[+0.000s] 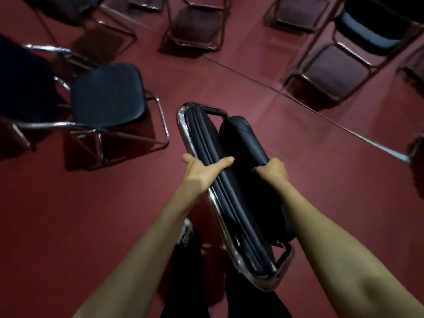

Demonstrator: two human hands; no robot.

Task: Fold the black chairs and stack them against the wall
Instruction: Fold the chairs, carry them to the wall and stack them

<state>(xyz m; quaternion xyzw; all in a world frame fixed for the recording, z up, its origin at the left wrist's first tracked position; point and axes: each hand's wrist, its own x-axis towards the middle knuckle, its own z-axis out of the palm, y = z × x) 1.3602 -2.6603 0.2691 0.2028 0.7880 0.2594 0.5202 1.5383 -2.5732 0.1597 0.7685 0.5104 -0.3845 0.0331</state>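
I have the folded chair [245,138] straight in front of me, between both hands, so nothing needs reaching for. Its long axis runs away from me and a little to the left: the near end sits low by my legs and the far end points out over the red floor [91,214]. It is on edge, with the chrome frame [215,203] on the left side and the padded seat on the right.

The left hand [202,173] grips the frame side, thumb laid across the top of the black padding and fingers wrapped under the tube. The right hand [274,169] is level with it on the other side, curled over the seat's edge. Both arms are stretched forward, nearly parallel, and both hands hold at roughly mid-length, so neither is nearer.

I cannot tell whether the chair's lower end is resting on the floor or lifted.

An open chair [107,95] stands close on the left. Ahead and to the right a seam [298,97] crosses the floor, and I judge it to be the foot of a mirrored wall. If so, the carry goes forward and right, away from that open chair.
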